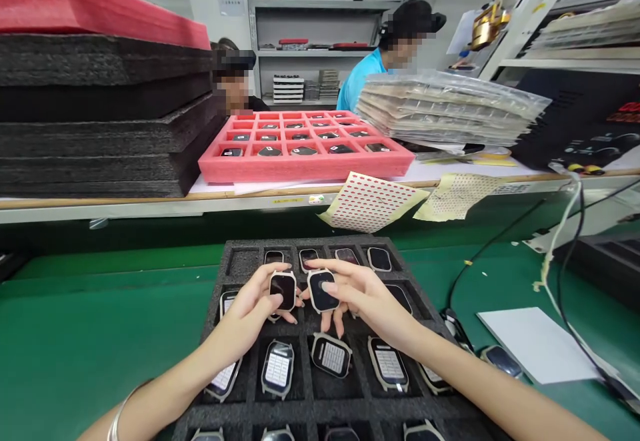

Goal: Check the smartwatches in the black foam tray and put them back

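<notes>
My left hand [259, 299] grips a strapless smartwatch [283, 291] with a dark screen, the thumb on its lower left part. Close beside it, my right hand [353, 289] holds a second strapless smartwatch [323, 290], also dark, with a finger or thumb across its screen. Both watches are lifted above a black foam tray [310, 397] with square compartments. Several more watches lie in the tray; in the nearer rows some, such as one watch [278, 367], show a lit white pattern on screen. The far left compartment holds no watch.
A pink foam tray [305, 169] of dark watch pieces sits on the shelf ahead, between stacked black foam [100, 121] and a pile of clear plastic trays [445, 111]. Sticker sheets [373, 202] hang over its edge. Cables, a white card [537, 345] and another watch [501, 361] lie right. Two people are beyond.
</notes>
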{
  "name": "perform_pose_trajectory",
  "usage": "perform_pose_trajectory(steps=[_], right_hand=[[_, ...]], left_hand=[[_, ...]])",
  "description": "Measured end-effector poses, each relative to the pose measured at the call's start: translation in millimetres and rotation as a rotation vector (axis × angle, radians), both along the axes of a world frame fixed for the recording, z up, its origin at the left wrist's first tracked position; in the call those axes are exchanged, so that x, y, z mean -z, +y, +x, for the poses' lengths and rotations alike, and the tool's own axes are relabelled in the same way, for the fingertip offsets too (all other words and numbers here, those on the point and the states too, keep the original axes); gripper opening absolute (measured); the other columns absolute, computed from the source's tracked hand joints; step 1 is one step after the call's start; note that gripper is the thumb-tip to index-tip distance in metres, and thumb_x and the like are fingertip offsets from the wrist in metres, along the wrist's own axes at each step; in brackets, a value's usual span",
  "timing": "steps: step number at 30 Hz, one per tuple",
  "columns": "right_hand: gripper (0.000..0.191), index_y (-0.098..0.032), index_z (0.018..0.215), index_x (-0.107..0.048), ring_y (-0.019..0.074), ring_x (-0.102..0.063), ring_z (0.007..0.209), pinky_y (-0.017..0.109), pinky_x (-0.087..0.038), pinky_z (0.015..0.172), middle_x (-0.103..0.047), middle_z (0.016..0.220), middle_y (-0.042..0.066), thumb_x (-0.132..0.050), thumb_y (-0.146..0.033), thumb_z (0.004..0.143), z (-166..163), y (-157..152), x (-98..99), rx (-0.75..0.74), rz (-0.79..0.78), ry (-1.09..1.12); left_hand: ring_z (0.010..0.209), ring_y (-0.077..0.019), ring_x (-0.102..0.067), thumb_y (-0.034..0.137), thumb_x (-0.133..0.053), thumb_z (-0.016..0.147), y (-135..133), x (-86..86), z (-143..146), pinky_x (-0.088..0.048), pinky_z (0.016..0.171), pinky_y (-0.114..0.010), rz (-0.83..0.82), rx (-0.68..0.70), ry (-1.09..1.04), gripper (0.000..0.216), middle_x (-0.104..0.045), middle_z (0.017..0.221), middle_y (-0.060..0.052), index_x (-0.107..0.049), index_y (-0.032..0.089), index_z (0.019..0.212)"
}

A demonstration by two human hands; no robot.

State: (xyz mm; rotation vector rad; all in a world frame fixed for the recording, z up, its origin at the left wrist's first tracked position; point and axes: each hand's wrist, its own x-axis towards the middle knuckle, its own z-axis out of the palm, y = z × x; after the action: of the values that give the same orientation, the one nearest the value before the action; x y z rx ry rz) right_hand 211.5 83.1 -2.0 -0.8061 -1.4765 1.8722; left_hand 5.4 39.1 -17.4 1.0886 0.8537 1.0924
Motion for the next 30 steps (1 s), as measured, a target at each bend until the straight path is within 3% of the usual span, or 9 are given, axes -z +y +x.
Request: perform_pose_trajectory(steps=[7, 10, 13, 17, 19, 25, 30], right_hand=[[0.046, -0.015, 0.128, -0.048, 0.0174, -0.068, 0.058, 0.023, -0.053, 0.045, -0.067, 0.090, 0.009, -0.061, -0.030, 0.087, -1.3, -5.4, -5.5, 0.040, 0.059, -0.055], [0.046, -0.018, 0.131, -0.045, 0.0193, -0.068, 0.070, 0.027, -0.055, 0.053, -0.064, 0.097, 0.010, -0.059, -0.028, 0.088, -1.1, -4.9, -8.1, -0.017, 0.058, 0.011], [0.037, -0.019, 0.122, -0.054, 0.0173, -0.067, 0.069, 0.027, -0.055, 0.056, -0.062, 0.094, 0.006, -0.062, -0.025, 0.086, -1.3, -3.4, -8.1, -0.050, 0.066, 0.037], [0.030, -0.016, 0.113, -0.060, 0.0137, -0.064, 0.059, 0.026, -0.054, 0.058, -0.059, 0.070, -0.001, -0.065, -0.023, 0.085, -2.8, -3.8, -5.3, -0.114, 0.068, -0.004], [0.035, -0.017, 0.118, -0.058, 0.0133, -0.064, 0.057, 0.025, -0.053, 0.056, -0.059, 0.072, -0.001, -0.065, -0.024, 0.085, -3.6, -4.9, -4.6, -0.111, 0.069, 0.000], [0.041, -0.018, 0.125, -0.053, 0.0132, -0.064, 0.058, 0.024, -0.052, 0.053, -0.061, 0.078, 0.002, -0.064, -0.023, 0.086, -4.4, -7.2, -7.8, -0.071, 0.016, 0.060], [0.038, -0.017, 0.121, -0.057, 0.0132, -0.064, 0.056, 0.023, -0.051, 0.051, -0.062, 0.078, 0.003, -0.065, -0.022, 0.084, -3.8, -9.1, -9.6, -0.056, 0.003, 0.087]], left_hand=[[0.093, -0.0202, -0.059, 0.024, -0.052, 0.086, -1.1, -1.0, 2.0, -0.054, 0.073, -0.031, 0.017, 0.008, 0.026, 0.033, -0.060, 0.104, -0.008, -0.046, 0.020, 0.118], [0.083, -0.0170, -0.059, 0.023, -0.061, 0.081, -0.4, -0.8, 0.8, -0.051, 0.066, -0.026, 0.053, -0.055, 0.122, 0.041, -0.059, 0.096, -0.005, -0.045, 0.020, 0.119], [0.073, -0.0147, -0.057, 0.022, -0.062, 0.079, -1.6, -0.8, -2.9, -0.047, 0.064, -0.025, 0.097, -0.087, 0.284, 0.039, -0.059, 0.089, -0.002, -0.048, 0.020, 0.116], [0.089, -0.0175, -0.055, 0.017, -0.057, 0.081, -7.1, -2.9, -5.7, -0.044, 0.079, -0.027, 0.217, -0.075, 0.396, 0.030, -0.060, 0.100, -0.003, -0.053, 0.020, 0.110], [0.091, -0.0167, -0.053, 0.017, -0.057, 0.082, -9.4, -3.8, -4.9, -0.042, 0.082, -0.026, 0.248, -0.080, 0.403, 0.030, -0.059, 0.099, -0.002, -0.052, 0.021, 0.111], [0.073, -0.0138, -0.048, 0.020, -0.055, 0.084, -8.5, -2.1, -2.0, -0.041, 0.069, -0.024, 0.230, -0.084, 0.400, 0.038, -0.051, 0.085, 0.002, -0.043, 0.023, 0.120], [0.079, -0.0142, -0.050, 0.016, -0.053, 0.083, -9.1, -4.6, -2.9, -0.041, 0.074, -0.023, 0.269, -0.087, 0.437, 0.035, -0.055, 0.090, 0.001, -0.047, 0.022, 0.117]])
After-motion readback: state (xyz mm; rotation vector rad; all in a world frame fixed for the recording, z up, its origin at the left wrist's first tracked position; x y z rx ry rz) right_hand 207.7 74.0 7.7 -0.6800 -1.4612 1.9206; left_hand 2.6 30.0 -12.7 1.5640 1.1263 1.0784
